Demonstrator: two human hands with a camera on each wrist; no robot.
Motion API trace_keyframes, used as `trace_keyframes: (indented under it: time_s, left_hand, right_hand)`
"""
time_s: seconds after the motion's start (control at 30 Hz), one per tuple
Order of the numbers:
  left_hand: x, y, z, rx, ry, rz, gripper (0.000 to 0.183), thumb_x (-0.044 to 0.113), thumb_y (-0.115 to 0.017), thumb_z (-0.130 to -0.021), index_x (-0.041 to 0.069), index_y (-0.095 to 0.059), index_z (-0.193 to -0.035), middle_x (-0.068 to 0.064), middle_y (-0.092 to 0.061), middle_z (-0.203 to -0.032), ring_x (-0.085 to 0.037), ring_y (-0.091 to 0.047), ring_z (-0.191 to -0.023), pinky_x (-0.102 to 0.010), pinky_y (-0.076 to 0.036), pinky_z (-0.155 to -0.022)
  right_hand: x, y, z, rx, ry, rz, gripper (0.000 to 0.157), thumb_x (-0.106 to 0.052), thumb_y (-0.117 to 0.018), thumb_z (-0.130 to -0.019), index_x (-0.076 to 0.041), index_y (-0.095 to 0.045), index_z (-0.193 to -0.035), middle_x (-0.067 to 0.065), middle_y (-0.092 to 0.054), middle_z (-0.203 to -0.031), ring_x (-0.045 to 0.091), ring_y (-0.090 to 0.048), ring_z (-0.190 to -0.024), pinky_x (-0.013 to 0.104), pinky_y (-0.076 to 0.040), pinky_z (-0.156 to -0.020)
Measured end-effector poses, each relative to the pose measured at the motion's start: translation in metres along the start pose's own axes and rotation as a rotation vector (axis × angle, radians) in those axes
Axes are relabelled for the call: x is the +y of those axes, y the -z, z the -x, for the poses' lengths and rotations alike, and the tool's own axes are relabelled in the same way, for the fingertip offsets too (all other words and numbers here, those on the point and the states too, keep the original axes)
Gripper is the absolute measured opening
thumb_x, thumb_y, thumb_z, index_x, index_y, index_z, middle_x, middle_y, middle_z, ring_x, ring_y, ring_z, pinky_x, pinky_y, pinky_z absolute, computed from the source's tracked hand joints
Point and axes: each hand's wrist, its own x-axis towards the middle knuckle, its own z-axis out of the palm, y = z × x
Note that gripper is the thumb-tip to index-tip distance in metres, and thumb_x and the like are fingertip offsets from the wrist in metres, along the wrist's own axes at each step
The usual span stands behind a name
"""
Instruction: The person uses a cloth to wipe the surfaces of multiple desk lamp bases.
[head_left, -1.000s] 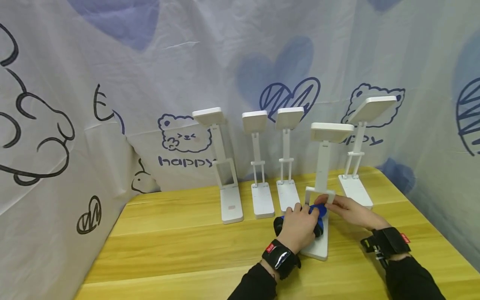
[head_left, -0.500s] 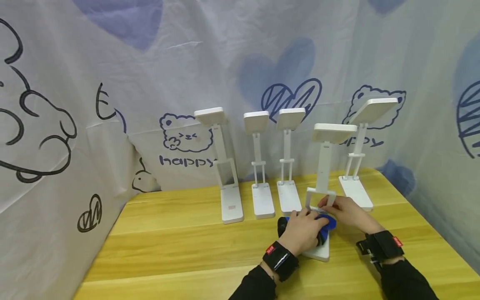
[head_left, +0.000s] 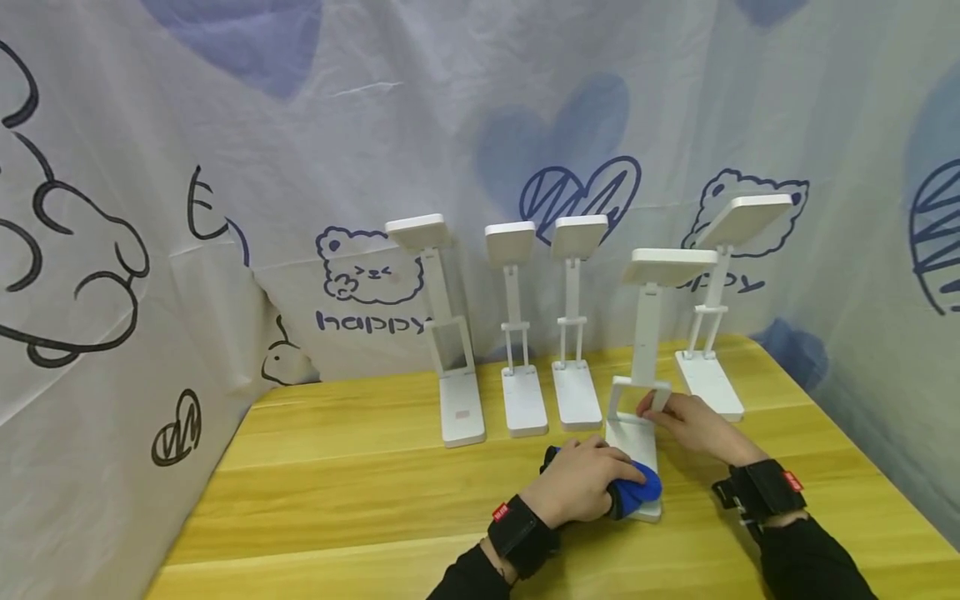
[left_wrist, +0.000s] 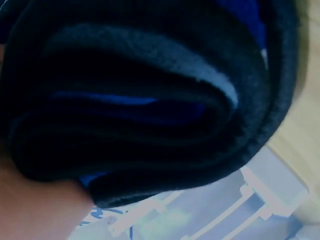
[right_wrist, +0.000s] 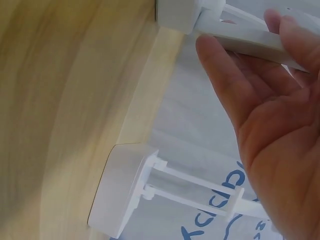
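Note:
My left hand [head_left: 583,482] grips a folded blue cloth [head_left: 642,488] with black edging and presses it on the front end of a white desk lamp's base [head_left: 632,442]. Thick black folds of the cloth [left_wrist: 200,155] fill most of the left wrist view. On the lamp's other side, my right hand [head_left: 693,427] pinches the lower bracket of its arm. Seen from the right wrist, the thumb and fingers lie around the white lamp arm [right_wrist: 250,42]. The lamp stands upright, its head [head_left: 670,265] tilted above both hands.
Several similar white lamps stand behind: one at the left [head_left: 461,408], two in the middle, including one lamp [head_left: 523,400], and one at the right [head_left: 708,385], close behind my right hand. A printed curtain [head_left: 375,150] hangs along the back edge of the wooden table [head_left: 360,492].
My left hand has slid the cloth toward me along the lamp's base, uncovering its rear part. My right hand stays at the bracket, and the lamp's head has shifted slightly right.

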Motion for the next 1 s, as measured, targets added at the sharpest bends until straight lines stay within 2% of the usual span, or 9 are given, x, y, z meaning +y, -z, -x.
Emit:
trace_keyframes:
  time_s: [0.2,0.33,0.47,0.6,0.8,1.0]
  left_hand:
    - [-0.004,-0.003,0.001,0.09,0.087,-0.056,0.05,0.01,-0.066,-0.081,0.042,-0.064,-0.12,0.014,-0.061,-0.124,-0.014,-0.05,-0.108,-0.041,-0.044,-0.089]
    - [-0.005,-0.009,-0.008,0.135,0.155,-0.124,0.048,0.016,-0.067,-0.082,0.04,-0.062,-0.123,0.01,-0.062,-0.123,-0.017,-0.051,-0.102,-0.042,-0.045,-0.089]
    - [-0.002,-0.013,-0.019,0.139,0.224,-0.187,0.045,0.024,-0.066,-0.086,0.039,-0.058,-0.127,0.007,-0.061,-0.123,-0.017,-0.05,-0.098,-0.039,-0.047,-0.082]
    - [0.002,-0.015,-0.03,0.166,0.276,-0.237,0.04,0.031,-0.066,-0.085,0.036,-0.06,-0.124,0.005,-0.062,-0.119,-0.018,-0.05,-0.095,-0.038,-0.046,-0.076]
    - [0.007,-0.017,-0.045,0.168,0.315,-0.256,0.037,0.036,-0.067,-0.084,0.035,-0.061,-0.121,0.002,-0.063,-0.114,-0.019,-0.047,-0.093,-0.038,-0.043,-0.075]
    - [0.009,-0.019,-0.051,0.15,0.293,-0.256,0.041,0.036,-0.067,-0.085,0.04,-0.059,-0.124,0.006,-0.061,-0.122,-0.019,-0.046,-0.101,-0.037,-0.043,-0.076]
  right_hand:
    - [0.003,-0.002,0.0,-0.007,0.03,-0.008,0.014,-0.008,-0.052,-0.095,-0.009,-0.066,-0.1,0.006,-0.067,-0.097,0.023,-0.062,-0.089,0.044,-0.052,-0.073]
    - [0.005,-0.002,0.0,0.005,0.042,-0.006,0.014,-0.008,-0.053,-0.095,-0.009,-0.066,-0.099,0.005,-0.067,-0.096,0.022,-0.062,-0.088,0.043,-0.052,-0.073]
    - [0.005,-0.001,0.001,0.008,0.049,-0.007,0.013,-0.007,-0.053,-0.095,-0.009,-0.066,-0.098,0.004,-0.067,-0.095,0.021,-0.062,-0.088,0.043,-0.052,-0.072]
    - [0.005,-0.001,0.001,-0.007,0.044,-0.025,0.014,-0.008,-0.053,-0.095,-0.009,-0.066,-0.099,0.004,-0.066,-0.096,0.021,-0.062,-0.088,0.044,-0.052,-0.073]
    - [0.004,-0.001,0.0,-0.015,0.037,-0.011,0.014,-0.009,-0.052,-0.096,-0.01,-0.065,-0.099,0.003,-0.066,-0.095,0.02,-0.062,-0.088,0.044,-0.052,-0.074]
    - [0.005,-0.002,-0.001,-0.003,0.024,0.019,0.013,-0.012,-0.053,-0.095,-0.012,-0.066,-0.097,0.001,-0.066,-0.093,0.018,-0.061,-0.084,0.042,-0.051,-0.071]
